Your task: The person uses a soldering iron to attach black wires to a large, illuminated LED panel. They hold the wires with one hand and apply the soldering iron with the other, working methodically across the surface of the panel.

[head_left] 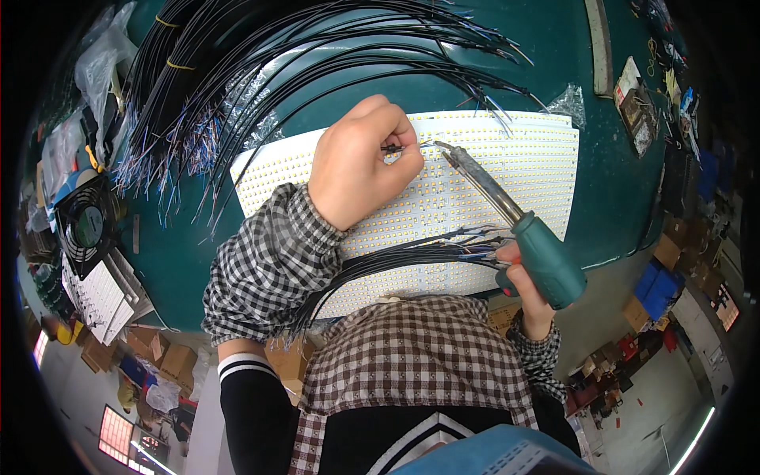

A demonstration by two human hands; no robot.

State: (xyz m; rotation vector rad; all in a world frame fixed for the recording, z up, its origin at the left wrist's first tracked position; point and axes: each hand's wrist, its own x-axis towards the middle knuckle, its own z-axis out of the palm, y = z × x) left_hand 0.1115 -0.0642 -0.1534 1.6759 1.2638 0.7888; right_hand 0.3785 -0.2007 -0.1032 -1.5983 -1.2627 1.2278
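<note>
Panel stack (542, 170), white with rows of small yellow squares, lies on green desk (174, 273). Left hand (366, 150) over far half of panel stack, grip clamped on black cable (393, 149), thumb and fingers together. Right hand (529, 294) over near right part of panel stack, grip clamped round handle of soldering iron (550, 257); iron's tip close to cable's wire end, contact hard to tell. Loose black cables (396, 260) cross panel stack's near part. Large cable bundle (198, 87) beyond panel stack, leftward; fan (85, 222) left of panel stack.
</note>
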